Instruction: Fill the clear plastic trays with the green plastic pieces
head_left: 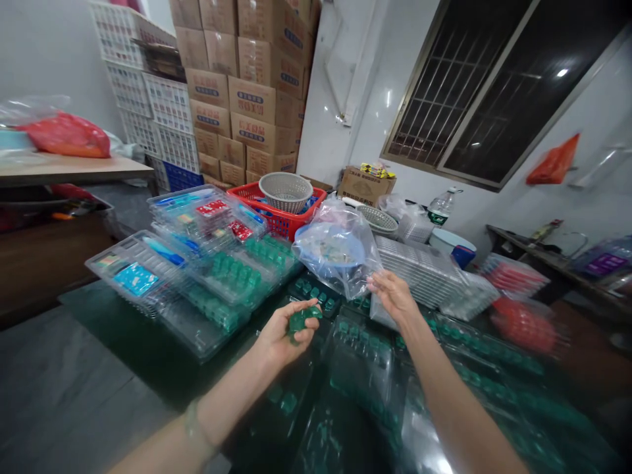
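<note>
Several clear green pieces (302, 318) lie in my left hand (285, 332), whose fingers curl round them above the dark table. My right hand (392, 295) has its fingertips closed on the edge of a clear plastic bag (353, 280). The bag lies over a blue bowl (330, 250) with small things in it, too blurred to name. Under and in front of my hands, clear trays (363, 355) hold rows of green pieces. To the left of my left hand, more trays with green pieces (237, 273) are stacked.
Behind the bowl stands a red basket (284, 227) with a grey colander (285, 191) in it. A stack of clear trays (424, 270) is right of the bag, near a water bottle (441, 209). Cardboard boxes (257, 99) rise at the back.
</note>
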`<state>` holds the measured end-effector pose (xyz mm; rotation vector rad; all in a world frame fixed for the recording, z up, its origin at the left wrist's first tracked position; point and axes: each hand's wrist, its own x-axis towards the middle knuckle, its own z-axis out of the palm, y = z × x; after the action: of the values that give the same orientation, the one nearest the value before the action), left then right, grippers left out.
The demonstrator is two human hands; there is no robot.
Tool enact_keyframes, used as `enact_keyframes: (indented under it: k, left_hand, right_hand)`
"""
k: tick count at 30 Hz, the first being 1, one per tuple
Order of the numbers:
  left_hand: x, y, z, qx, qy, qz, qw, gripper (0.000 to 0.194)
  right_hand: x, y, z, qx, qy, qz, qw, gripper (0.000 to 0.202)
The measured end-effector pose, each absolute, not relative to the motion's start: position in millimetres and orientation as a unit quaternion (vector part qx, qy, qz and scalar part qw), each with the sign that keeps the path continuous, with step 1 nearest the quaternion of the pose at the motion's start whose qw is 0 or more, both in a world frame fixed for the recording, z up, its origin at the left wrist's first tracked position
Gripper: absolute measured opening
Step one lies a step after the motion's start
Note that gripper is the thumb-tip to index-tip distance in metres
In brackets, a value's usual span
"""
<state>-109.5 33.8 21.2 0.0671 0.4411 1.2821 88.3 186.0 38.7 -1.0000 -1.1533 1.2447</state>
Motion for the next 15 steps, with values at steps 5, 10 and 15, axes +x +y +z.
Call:
enact_keyframes:
  k: [5,10,15]
  left_hand:
    - [-115,33,19,0.024,0.221,0.595,0.772,0.013]
    - [-109,26,22,0.023,0.234,0.590,0.772,0.016]
    - [-97,-3,22,0.027,0.294,0.573,0.765,0.023]
  right_hand:
    - [103,135,58,-0.510,-0.592,0.219,0.584,0.067]
    - [46,77,68,-0.312,-0.830,-0.019,0.462,0.031]
    - [-26,142,84,-0.488,-0.848,-0.016,0.206,0.034]
